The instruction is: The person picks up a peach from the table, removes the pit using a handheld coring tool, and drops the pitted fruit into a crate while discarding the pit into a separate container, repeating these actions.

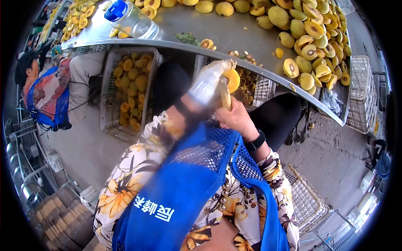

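Note:
My left hand, in a white glove, is closed around a cut yellow peach half in front of the table edge. Bare, with a dark band at the wrist, my right hand grips a tool by its pale wooden handle. The tool points up to the peach half, and its working end is hard to make out against the fruit. Below the hands, a crate of brown pits and scraps shows between my knees.
A metal table carries a large heap of peach halves and a blue-capped clear bottle. A crate of peaches stands to my left, beside a seated person. White crates stand at right.

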A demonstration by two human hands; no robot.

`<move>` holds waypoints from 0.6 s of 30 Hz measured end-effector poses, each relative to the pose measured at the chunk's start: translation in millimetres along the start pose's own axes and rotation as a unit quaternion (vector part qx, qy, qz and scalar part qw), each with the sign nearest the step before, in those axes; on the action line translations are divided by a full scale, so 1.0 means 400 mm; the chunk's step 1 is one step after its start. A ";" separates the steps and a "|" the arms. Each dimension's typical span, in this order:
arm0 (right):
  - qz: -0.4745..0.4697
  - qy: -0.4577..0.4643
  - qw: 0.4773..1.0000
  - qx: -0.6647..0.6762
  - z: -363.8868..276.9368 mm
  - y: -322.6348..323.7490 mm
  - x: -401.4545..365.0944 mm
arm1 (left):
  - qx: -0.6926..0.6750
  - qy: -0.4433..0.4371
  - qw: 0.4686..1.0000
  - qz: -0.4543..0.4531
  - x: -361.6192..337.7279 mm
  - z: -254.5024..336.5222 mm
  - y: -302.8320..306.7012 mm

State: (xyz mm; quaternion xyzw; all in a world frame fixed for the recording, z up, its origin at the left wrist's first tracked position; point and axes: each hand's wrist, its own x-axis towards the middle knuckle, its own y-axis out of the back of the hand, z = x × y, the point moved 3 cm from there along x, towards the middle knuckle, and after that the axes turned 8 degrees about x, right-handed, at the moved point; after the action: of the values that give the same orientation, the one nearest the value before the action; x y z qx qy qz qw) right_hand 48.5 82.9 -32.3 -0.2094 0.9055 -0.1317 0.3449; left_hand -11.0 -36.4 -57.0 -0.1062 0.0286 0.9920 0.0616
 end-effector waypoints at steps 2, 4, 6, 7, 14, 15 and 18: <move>-0.001 0.001 1.000 0.002 0.008 0.001 0.002 | -0.042 -0.008 0.999 0.005 0.010 -0.034 -0.004; -0.015 0.003 1.000 0.011 0.016 0.003 0.004 | -0.013 -0.008 1.000 0.009 -0.002 0.009 -0.009; -0.048 0.005 0.997 0.052 0.022 0.010 0.009 | -0.054 0.035 0.998 0.004 -0.004 0.023 -0.009; -0.065 0.003 0.995 0.073 0.028 0.012 0.009 | -0.129 0.077 0.989 -0.002 -0.001 0.012 -0.009; -0.088 0.209 0.972 -0.053 0.061 0.008 0.052 | -0.430 0.226 0.873 -0.048 0.040 -0.058 0.027; -0.062 0.143 0.988 -0.009 0.025 0.000 0.032 | -0.420 0.201 0.885 -0.004 0.028 -0.028 0.022; -0.027 0.061 0.995 0.068 -0.003 0.010 0.017 | -0.335 0.123 0.931 0.082 0.010 0.024 0.031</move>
State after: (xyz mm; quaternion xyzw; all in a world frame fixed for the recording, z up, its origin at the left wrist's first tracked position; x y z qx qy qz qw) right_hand 41.8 83.4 -36.8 -0.2019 0.9078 -0.2145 0.2986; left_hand -18.3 -47.7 -48.1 -0.2392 -0.2891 0.9248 -0.0632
